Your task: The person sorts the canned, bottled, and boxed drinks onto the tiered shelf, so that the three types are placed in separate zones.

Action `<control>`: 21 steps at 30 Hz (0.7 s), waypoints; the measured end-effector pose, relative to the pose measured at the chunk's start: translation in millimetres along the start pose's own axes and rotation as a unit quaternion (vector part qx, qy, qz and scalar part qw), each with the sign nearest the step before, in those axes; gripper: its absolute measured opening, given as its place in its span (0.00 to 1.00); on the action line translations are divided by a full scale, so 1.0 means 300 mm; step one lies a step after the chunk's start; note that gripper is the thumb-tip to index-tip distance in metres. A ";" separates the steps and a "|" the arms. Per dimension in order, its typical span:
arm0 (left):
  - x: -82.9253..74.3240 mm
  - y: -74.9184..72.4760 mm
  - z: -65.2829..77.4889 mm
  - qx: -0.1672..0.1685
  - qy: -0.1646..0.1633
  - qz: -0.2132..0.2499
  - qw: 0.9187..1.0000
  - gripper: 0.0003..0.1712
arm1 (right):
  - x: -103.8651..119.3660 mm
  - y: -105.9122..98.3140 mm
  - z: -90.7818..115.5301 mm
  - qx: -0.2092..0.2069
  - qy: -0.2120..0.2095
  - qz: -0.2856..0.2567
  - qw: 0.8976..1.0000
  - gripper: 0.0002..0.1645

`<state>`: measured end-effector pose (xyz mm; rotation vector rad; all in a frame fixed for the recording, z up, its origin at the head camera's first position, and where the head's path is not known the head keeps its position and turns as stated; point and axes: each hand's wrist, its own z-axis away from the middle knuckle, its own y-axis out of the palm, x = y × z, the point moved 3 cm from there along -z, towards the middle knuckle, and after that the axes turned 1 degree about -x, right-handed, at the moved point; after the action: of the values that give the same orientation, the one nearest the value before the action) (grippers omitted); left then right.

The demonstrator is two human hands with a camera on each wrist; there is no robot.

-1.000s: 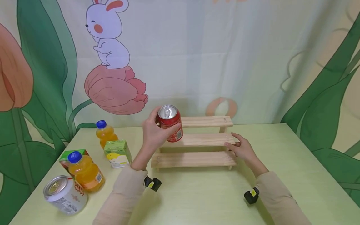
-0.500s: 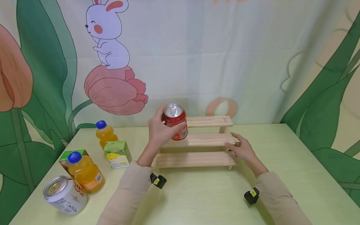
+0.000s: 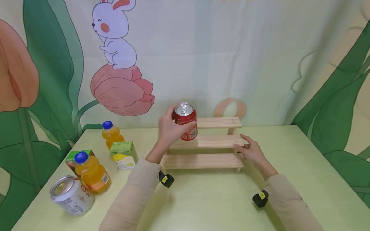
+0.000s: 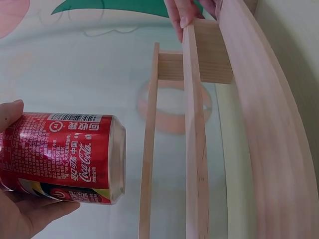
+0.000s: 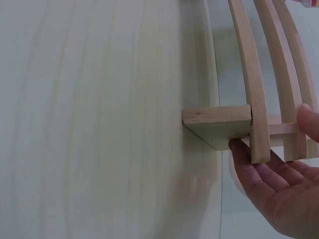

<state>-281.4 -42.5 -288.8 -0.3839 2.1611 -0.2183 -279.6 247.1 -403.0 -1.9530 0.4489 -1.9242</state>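
My left hand point(image 3: 171, 129) grips a red Coca-Cola can point(image 3: 188, 129) by its side, thumb across the front. Silver lid up, the can is held in front of the upper tiers of a three-tier wooden rack point(image 3: 202, 161). In the left wrist view the base of the can point(image 4: 117, 162) is bare, with a gap between it and the shelf boards point(image 4: 192, 149). At the rack's right end, my right hand point(image 3: 252, 150) holds the middle shelf. The right wrist view has its thumb point(image 5: 309, 122) on that shelf and its fingers point(image 5: 259, 181) underneath.
Left on the table point(image 3: 202, 202) stand two orange juice bottles point(image 3: 92, 175) with blue caps, a green-topped juice box point(image 3: 124, 155), another box point(image 3: 70, 160) partly hidden behind a bottle, and a white can point(image 3: 73, 197). A printed curtain point(image 3: 185, 57) hangs behind the table.
My left hand has carried the red can rightward and slightly up along the rack. My right hand keeps its hold on the shelf. The head view has shifted slightly.
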 end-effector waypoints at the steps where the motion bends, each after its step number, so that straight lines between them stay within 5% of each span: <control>1: 0.000 0.001 -0.003 0.002 -0.002 -0.001 1.000 0.35 | 0.003 -0.001 0.001 0.000 -0.001 0.001 1.000 0.42; 21: -0.026 0.057 -0.069 0.051 -0.024 -0.012 0.998 0.36 | 0.008 -0.005 -0.001 0.003 0.007 -0.013 1.000 0.43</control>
<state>-297.3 -23.4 -275.9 -0.3535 2.0890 -0.3288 -280.0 247.2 -400.1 -1.9514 0.4225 -1.9541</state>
